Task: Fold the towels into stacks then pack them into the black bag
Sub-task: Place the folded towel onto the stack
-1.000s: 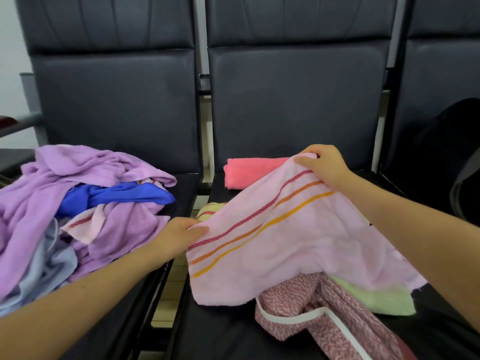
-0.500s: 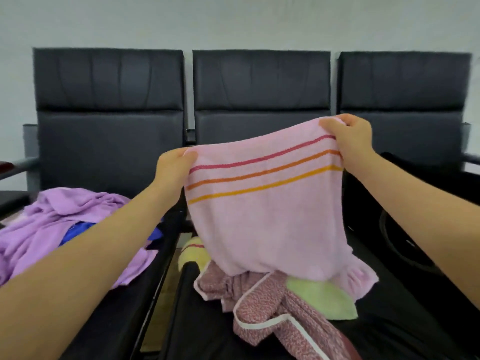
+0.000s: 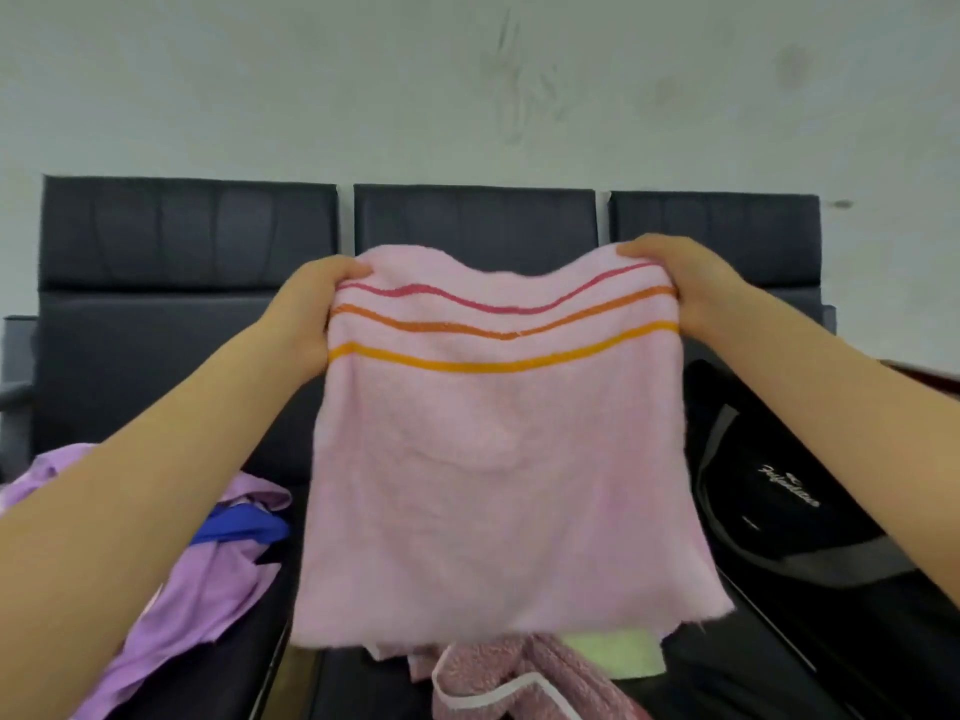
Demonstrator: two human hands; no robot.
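Since the pink towel [image 3: 498, 459] hangs free in the air above the middle chair [image 3: 472, 220], held only by its top corners, I reckon a loose pinch drops it onto the unfolded heap below, or the sagging top edge gives a crooked fold. Left hand [image 3: 311, 314] and right hand [image 3: 675, 288] each grip a corner, arms stretched forward, raised. Black bag [image 3: 779, 501] sits to the right.

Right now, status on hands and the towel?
Left hand and right hand grip the pink towel's top corners, hanging spread above the middle seat. Black bag on the right seat. Loose towels lie underneath.
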